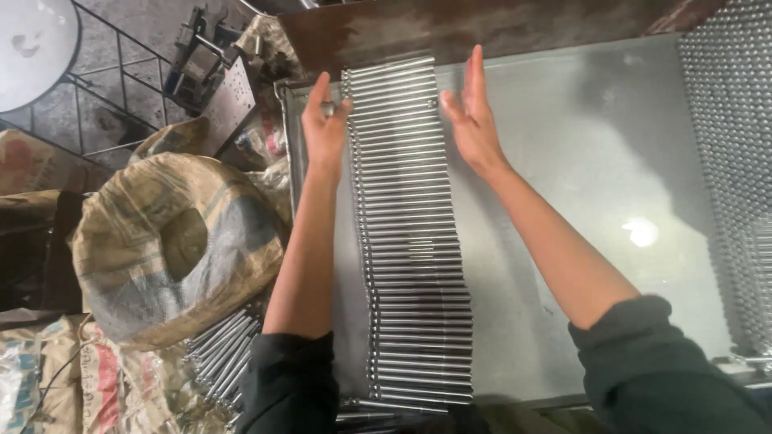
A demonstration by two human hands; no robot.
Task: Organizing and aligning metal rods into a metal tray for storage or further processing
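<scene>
Rods (410, 233) everywhere in this head view, laid side by side in one long row on a shiny metal tray (579, 201), running from the far end right back toward the person. Each rod lies crosswise, so the row looks like a ladder of silver sticks. The row isn't dead straight either; its near part sits shifted a bit to the right of its far part.

Left hand (324, 128) is up at the far left edge of the row, fingers loosely spread, thumb and forefinger pinching what looks like a small dark bit right by the rod ends, too small to say what it is. Right hand (470, 112) is open and flat, fingers together and pointing away, palm turned toward the right ends of the far rods, just beside them or barely touching; hard to call. It holds nothing.

So my guess is the step here is squaring up the far end of the row, one hand on each side. Evening it out would call for a gentle squeeze from both sides at once so the ends line up without the rods rolling over each other.

Off to the left: a sack-wrapped coil (173, 241), more loose rods (221, 354) below it, and printed sacks (72, 386). Another packed batch of rods (728, 161) sits at the right.
</scene>
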